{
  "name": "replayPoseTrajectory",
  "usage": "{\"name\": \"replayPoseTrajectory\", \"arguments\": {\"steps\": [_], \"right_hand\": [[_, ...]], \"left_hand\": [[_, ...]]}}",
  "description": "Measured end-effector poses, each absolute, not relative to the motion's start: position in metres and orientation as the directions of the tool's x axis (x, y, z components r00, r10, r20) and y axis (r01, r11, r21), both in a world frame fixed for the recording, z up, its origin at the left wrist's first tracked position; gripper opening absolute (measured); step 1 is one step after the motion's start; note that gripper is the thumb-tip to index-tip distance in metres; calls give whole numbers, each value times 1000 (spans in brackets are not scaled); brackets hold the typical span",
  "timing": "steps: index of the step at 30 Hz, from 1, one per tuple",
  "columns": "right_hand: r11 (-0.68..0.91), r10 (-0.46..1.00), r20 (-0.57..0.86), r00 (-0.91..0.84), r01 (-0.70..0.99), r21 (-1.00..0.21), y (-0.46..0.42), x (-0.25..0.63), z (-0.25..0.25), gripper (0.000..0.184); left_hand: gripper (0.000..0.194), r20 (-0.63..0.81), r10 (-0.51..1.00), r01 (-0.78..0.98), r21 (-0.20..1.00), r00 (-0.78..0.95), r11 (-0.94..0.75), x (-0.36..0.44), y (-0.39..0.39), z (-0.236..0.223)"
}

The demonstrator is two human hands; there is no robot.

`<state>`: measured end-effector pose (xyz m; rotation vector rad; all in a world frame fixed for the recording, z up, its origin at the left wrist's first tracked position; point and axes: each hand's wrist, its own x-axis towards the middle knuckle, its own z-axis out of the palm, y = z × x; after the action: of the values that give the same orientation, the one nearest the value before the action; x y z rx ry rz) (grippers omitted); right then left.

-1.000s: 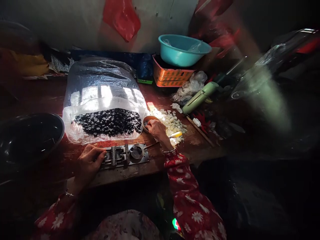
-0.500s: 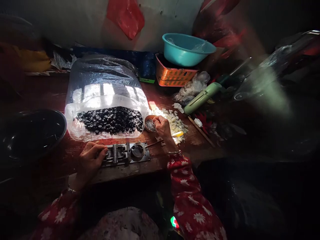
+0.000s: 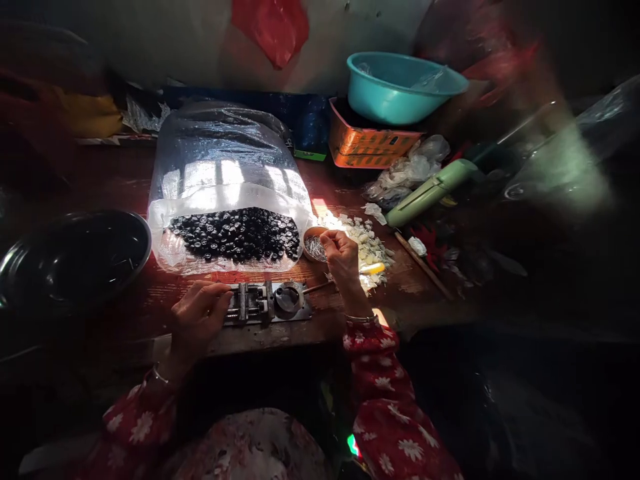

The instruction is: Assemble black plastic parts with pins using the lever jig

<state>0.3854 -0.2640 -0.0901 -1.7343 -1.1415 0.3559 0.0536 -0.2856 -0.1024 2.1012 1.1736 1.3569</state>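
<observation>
The left hand (image 3: 196, 319) lies with fingers curled over the end of a steel hand press (image 3: 265, 303), steadying it, while the right hand (image 3: 343, 261) pinches its fingertips together just above a small bowl (image 3: 306, 235) of metal pins (image 3: 315, 249), any pin held too small to tell; the bowl sits within easy reach, between the clear plastic bag (image 3: 225, 147) of black buttons (image 3: 235, 233) and the pale chips (image 3: 365, 243)

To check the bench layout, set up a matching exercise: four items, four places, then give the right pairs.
Items:
1. turquoise plastic basin
2. black buttons
3. small dish of metal pieces
4. left hand

Places:
A. inside the clear plastic bag
B. on the metal press jig
C. on the orange crate
D. beside the right hand

Pairs: 1-C, 2-A, 3-D, 4-B
</observation>
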Motion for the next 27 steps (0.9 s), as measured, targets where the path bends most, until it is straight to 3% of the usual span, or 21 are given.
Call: {"name": "replayPoseTrajectory", "arguments": {"steps": [3,6,9,12,14,20,27], "right_hand": [[88,873,257,415,385,-919,-283,350,-78,22],[238,898,316,307,265,-934,-300,307,-67,15],[330,898,372,237,199,-923,-311,272,-65,13],[373,888,413,202,207,-904,-314,255,-71,15],[391,886,433,163,238,-889,-314,253,-76,16],[409,844,524,111,499,-764,-317,267,-88,13],[374,860,508,50,617,-692,-325,277,-94,10]], "left_hand": [[12,479,856,358,778,194,-517,74,-290,-90],[27,282,922,214,915,267,-341,97,-292,-79],[26,146,934,72,981,326,-178,111,-291,-74],[18,139,926,4,989,351,-150,108,-289,-75],[15,186,920,65,973,345,-221,98,-287,-77],[14,459,810,414,699,366,-583,69,-278,-91],[15,461,712,614,370,530,-697,67,-280,-111]]}}
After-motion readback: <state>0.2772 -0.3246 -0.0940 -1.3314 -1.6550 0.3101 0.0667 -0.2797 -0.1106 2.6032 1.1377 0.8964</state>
